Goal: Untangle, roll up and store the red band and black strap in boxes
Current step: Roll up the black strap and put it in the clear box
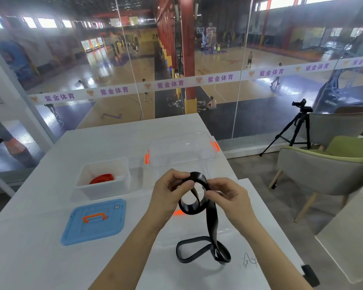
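Head view: both hands pinch the black strap [211,214] above the table [40,237], left hand [168,193] and right hand [228,195] starting a coil; the tail lies looped below. Red band [102,178] already sits in the white box [103,178].

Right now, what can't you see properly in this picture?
All in the head view:
- Red band: the white box wall hides its lower part.
- Black strap: both hands, left and right, cover the held part.
- Clear box: edges blur into the table.
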Tool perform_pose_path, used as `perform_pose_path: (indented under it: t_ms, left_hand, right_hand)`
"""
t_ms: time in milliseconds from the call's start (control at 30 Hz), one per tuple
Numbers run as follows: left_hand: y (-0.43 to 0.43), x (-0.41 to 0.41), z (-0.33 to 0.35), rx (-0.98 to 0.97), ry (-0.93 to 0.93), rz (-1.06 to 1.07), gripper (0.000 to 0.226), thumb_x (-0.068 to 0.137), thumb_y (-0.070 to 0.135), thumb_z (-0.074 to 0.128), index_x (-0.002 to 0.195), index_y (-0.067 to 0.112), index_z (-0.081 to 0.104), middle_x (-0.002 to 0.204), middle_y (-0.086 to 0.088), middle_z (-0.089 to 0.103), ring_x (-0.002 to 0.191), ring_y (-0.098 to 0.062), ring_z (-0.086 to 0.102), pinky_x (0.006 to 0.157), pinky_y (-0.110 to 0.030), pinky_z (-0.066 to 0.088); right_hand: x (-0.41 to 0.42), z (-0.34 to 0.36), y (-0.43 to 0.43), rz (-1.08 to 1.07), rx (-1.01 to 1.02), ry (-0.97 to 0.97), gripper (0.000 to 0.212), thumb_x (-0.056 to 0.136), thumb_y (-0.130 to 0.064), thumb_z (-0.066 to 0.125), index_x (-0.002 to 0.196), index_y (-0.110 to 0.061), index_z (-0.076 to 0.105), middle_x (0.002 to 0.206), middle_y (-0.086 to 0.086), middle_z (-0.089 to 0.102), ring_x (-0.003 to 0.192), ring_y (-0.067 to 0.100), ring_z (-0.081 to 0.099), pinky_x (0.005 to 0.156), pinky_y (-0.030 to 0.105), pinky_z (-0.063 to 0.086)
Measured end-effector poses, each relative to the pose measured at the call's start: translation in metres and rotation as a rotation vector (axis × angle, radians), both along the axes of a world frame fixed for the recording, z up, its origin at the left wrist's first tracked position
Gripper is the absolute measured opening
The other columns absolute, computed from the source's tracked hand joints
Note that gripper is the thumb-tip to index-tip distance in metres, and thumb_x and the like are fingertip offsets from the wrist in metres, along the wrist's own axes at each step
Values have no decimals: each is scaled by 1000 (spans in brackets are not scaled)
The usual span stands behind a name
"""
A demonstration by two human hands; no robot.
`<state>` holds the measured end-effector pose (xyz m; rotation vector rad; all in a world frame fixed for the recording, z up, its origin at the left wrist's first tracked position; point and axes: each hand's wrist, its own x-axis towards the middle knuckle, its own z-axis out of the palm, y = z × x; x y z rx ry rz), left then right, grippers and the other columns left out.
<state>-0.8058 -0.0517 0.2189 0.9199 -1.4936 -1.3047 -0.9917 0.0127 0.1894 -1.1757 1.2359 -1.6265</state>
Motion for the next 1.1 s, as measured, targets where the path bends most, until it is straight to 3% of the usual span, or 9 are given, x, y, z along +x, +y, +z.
perform_pose_path:
  t_ms: [200, 333, 433, 533, 600, 733, 833, 967, 1100]
  left_hand:
    - [-3, 2, 0, 5, 98, 49, 7, 96, 3, 68, 101, 7, 66, 108, -8, 78, 100, -22, 74, 97, -39, 57]
    - [0, 6, -1, -7, 84, -11, 7, 99, 1, 64, 104, 5, 60, 97, -8, 81, 96, -19, 76, 87, -24, 56]
    - [-1, 8, -2, 13, 62, -57, 11, 98, -1, 64, 105, 0, 56, 105, -14, 80, 104, -24, 76, 89, -26, 56]
    - [-6, 12, -1, 7, -41, -103, 11, 97, -1, 67, 102, 2, 57, 110, -5, 79, 106, -19, 74, 91, -28, 54]
    - [-7, 15, 3, -7, -101, -136, 15, 95, 0, 70, 101, 4, 57, 117, 0, 78, 112, -19, 73, 96, -33, 56]
    - [-9, 16, 11, -119, -367, -171, 32, 91, 16, 78, 120, 28, 67, 117, 15, 76, 115, -3, 70, 106, -30, 53]
    - [-11, 16, 17, -179, -592, -225, 44, 88, 28, 80, 129, 39, 68, 114, 24, 73, 113, 2, 68, 109, -31, 52]
    - [-7, 12, 23, -246, -637, -271, 26, 93, 25, 74, 116, 37, 73, 101, 12, 73, 102, -7, 68, 96, -24, 55]
    - [-3, 10, 25, -296, -536, -203, 18, 93, 22, 73, 105, 35, 73, 96, 10, 70, 100, -7, 66, 83, -10, 49]
  right_hand:
    - [11, -6, -4, -3, 7, -79, 23, 84, 10, 79, 95, -10, 76, 99, 12, 81, 99, 31, 78, 90, 39, 61]
    - [9, -6, -7, -56, -17, -171, 25, 82, 12, 79, 90, -12, 79, 100, 13, 81, 102, 39, 77, 95, 48, 60]
    - [7, -5, -9, -99, -25, -151, 29, 79, 15, 80, 81, -13, 80, 99, 6, 80, 101, 31, 77, 93, 42, 59]
    - [2, 0, -8, -84, -29, -96, 38, 77, 17, 81, 75, -21, 81, 96, -1, 81, 93, 15, 77, 84, 26, 59]
    - [-1, 2, -6, -38, -50, -38, 46, 77, 19, 80, 71, -27, 80, 95, -4, 80, 89, 12, 76, 82, 23, 58]
    - [-4, 0, -4, 10, -111, 101, 34, 78, 16, 82, 81, -18, 80, 101, 5, 77, 92, 21, 75, 84, 29, 59]
    - [-10, 3, -3, 3, -158, 220, 32, 79, 9, 84, 87, -22, 82, 103, 0, 77, 99, 24, 75, 89, 34, 59]
    - [-10, 10, 0, 11, -181, 319, 28, 79, 1, 87, 89, -25, 83, 103, -5, 78, 100, 21, 75, 89, 28, 58]
    - [-7, 13, 4, 38, -109, 139, 43, 79, 9, 83, 93, -32, 82, 103, -2, 81, 98, 21, 78, 89, 27, 61]
